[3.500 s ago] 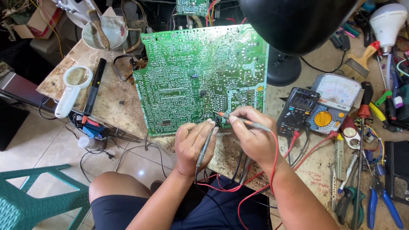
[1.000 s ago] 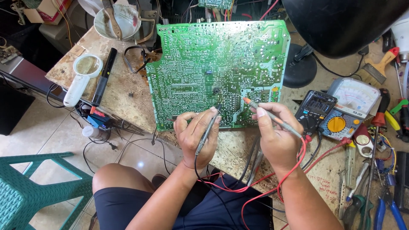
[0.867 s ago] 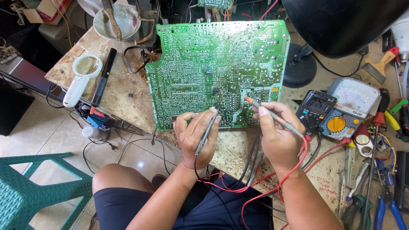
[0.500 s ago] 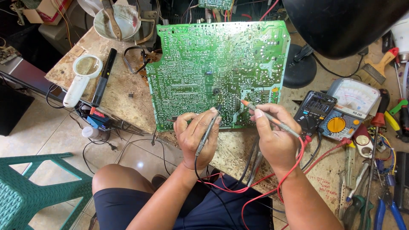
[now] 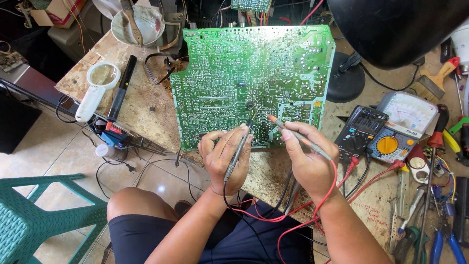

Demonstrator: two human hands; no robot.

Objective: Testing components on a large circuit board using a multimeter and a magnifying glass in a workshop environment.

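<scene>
One large green circuit board (image 5: 254, 83) lay with its solder side up on the worn worktop (image 5: 141, 105), reaching toward the far edge. Two test probes were on it. The left hand (image 5: 225, 161) had its fingers closed around one black probe (image 5: 238, 151), and the tip touched the board near its near edge. The right hand (image 5: 309, 159) pinched one red probe (image 5: 298, 137) between thumb and fingertips, and the tip rested on the board just beside the black one. Red and black wires (image 5: 293, 215) hung from both probes over the near edge of the worktop into the person's lap.

Two meters stood near the right edge, touching each other: one dark digital multimeter (image 5: 361, 132) and one analog meter with a yellow dial (image 5: 398, 127). At the left edge there were one white magnifying glass (image 5: 95, 90) and one black pen-shaped tool (image 5: 122, 88) beside it. One white bowl (image 5: 137, 22) sat at the far left corner.

The black lamp shade (image 5: 395, 24) covered the far right corner and what lay under it. Tools at the right edge, among them blue-handled pliers (image 5: 442, 242), were cut off by the frame and too many to count surely. The green plastic stool (image 5: 34, 220) on the floor was only partly visible.
</scene>
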